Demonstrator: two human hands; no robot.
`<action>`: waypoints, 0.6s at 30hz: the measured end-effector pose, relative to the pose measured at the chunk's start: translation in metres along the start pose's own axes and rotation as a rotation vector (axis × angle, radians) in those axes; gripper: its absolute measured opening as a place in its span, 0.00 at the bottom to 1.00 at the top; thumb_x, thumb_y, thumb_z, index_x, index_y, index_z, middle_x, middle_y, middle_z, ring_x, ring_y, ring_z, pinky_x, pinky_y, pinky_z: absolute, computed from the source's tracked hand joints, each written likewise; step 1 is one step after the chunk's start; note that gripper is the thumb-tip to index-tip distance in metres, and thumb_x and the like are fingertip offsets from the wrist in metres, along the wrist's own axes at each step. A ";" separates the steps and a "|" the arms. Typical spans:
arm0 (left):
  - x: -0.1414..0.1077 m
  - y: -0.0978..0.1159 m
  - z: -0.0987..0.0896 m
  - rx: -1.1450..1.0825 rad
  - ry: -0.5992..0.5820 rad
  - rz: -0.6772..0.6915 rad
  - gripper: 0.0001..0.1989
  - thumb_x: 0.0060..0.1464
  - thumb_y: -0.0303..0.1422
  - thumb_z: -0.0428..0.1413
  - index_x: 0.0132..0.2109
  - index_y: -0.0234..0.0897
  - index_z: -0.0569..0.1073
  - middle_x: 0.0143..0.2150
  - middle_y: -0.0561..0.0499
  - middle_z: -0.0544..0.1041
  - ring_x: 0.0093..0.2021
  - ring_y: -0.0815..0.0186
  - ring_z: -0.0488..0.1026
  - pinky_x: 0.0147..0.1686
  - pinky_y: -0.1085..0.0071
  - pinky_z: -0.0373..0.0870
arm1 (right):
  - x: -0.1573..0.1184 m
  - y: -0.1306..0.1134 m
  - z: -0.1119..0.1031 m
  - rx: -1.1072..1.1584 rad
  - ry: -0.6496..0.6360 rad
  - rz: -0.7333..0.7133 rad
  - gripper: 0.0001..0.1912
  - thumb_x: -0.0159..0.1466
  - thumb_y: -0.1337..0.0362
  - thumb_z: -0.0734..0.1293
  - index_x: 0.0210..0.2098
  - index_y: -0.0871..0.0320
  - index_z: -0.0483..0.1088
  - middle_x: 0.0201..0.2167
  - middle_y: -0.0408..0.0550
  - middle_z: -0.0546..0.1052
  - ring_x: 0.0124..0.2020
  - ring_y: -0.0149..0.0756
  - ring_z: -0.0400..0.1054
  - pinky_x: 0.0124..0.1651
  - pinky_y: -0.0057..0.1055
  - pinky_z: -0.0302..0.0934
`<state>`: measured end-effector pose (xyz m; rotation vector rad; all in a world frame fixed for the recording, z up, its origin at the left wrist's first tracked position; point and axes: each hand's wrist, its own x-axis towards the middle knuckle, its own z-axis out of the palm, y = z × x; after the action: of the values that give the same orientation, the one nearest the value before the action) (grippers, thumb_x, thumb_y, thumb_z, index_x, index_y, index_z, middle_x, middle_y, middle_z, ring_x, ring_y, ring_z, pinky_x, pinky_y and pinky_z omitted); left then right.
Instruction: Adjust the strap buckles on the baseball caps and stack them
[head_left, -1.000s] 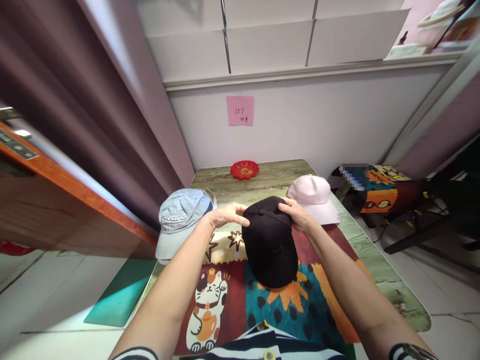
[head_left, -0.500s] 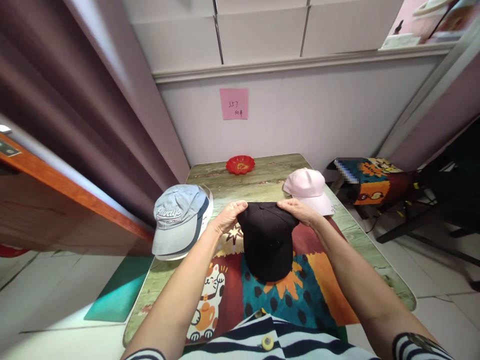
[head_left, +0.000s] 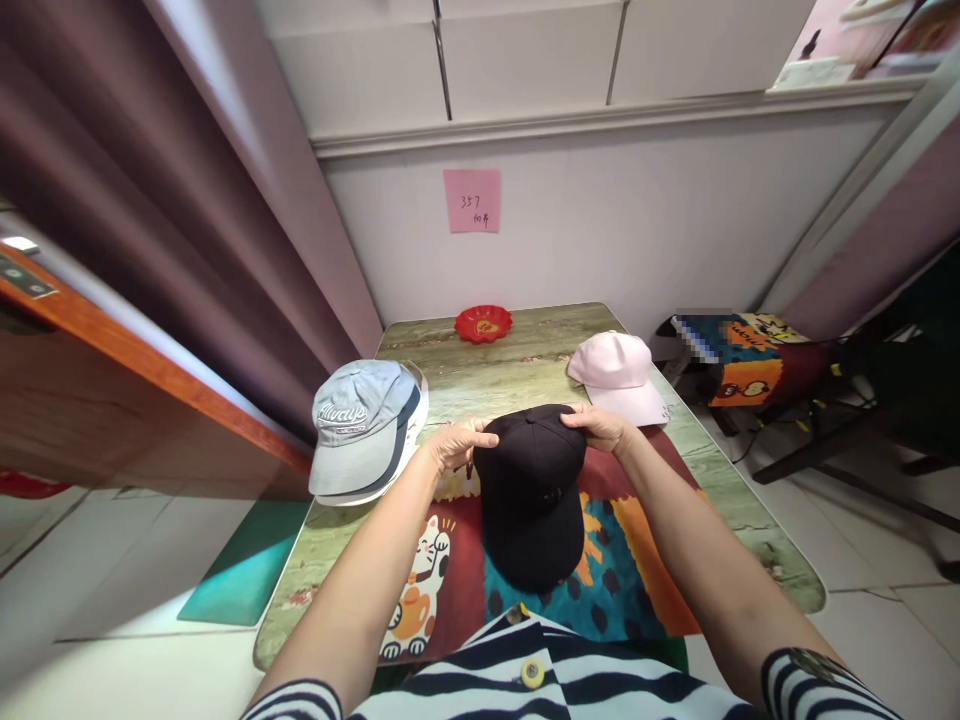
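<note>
Between my hands is a black cap [head_left: 531,490], its brim toward me, over a colourful patterned cloth [head_left: 457,570]. My left hand [head_left: 459,444] pinches the cap's back left edge, and my right hand [head_left: 596,426] grips its back right edge. Left of my left hand lies a stack of caps with a blue-grey cap [head_left: 358,425] on top; white and dark brims show beneath it. A pink cap [head_left: 619,372] rests on the table just beyond my right hand.
A red scalloped dish [head_left: 484,324] stands near the back of the wood-patterned table [head_left: 420,345]. Behind it, a pink note [head_left: 472,201] is stuck on the wall. A low stool with a patterned cover [head_left: 750,360] is at the right, and a curtain hangs at the left.
The black cap has become rounder and wider at the crown, and its brim has come slightly nearer to me. Both hands still hold its back edge. The view has shifted a little.
</note>
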<state>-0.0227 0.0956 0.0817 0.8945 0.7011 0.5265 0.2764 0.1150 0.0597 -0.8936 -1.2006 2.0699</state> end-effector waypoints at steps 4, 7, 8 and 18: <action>0.008 -0.014 -0.001 -0.095 0.082 0.041 0.21 0.37 0.35 0.74 0.39 0.28 0.81 0.33 0.39 0.84 0.33 0.55 0.82 0.38 0.65 0.75 | 0.005 0.004 0.000 0.005 0.018 0.017 0.22 0.48 0.53 0.80 0.36 0.61 0.80 0.34 0.54 0.84 0.34 0.40 0.78 0.43 0.36 0.69; 0.016 -0.028 0.001 -0.144 0.118 0.068 0.19 0.40 0.37 0.73 0.38 0.29 0.81 0.33 0.39 0.83 0.35 0.54 0.82 0.41 0.65 0.75 | 0.007 0.011 -0.001 0.003 0.048 0.018 0.22 0.49 0.54 0.80 0.38 0.60 0.79 0.37 0.54 0.84 0.36 0.41 0.78 0.44 0.36 0.70; 0.019 -0.032 0.001 -0.160 0.134 0.078 0.18 0.42 0.38 0.72 0.37 0.30 0.81 0.33 0.39 0.83 0.36 0.54 0.82 0.42 0.64 0.75 | 0.008 0.013 -0.001 0.000 0.063 0.022 0.22 0.49 0.54 0.80 0.39 0.60 0.79 0.38 0.55 0.84 0.36 0.41 0.78 0.44 0.36 0.70; 0.023 -0.049 -0.010 -0.313 0.255 0.148 0.14 0.57 0.40 0.63 0.39 0.31 0.79 0.34 0.43 0.83 0.38 0.59 0.82 0.47 0.66 0.76 | 0.010 0.028 -0.006 -0.087 0.291 -0.051 0.21 0.57 0.45 0.74 0.37 0.57 0.78 0.36 0.46 0.83 0.37 0.37 0.73 0.43 0.32 0.66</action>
<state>-0.0083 0.0906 0.0284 0.5927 0.7601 0.8681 0.2710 0.1134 0.0298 -1.1476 -1.1486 1.7850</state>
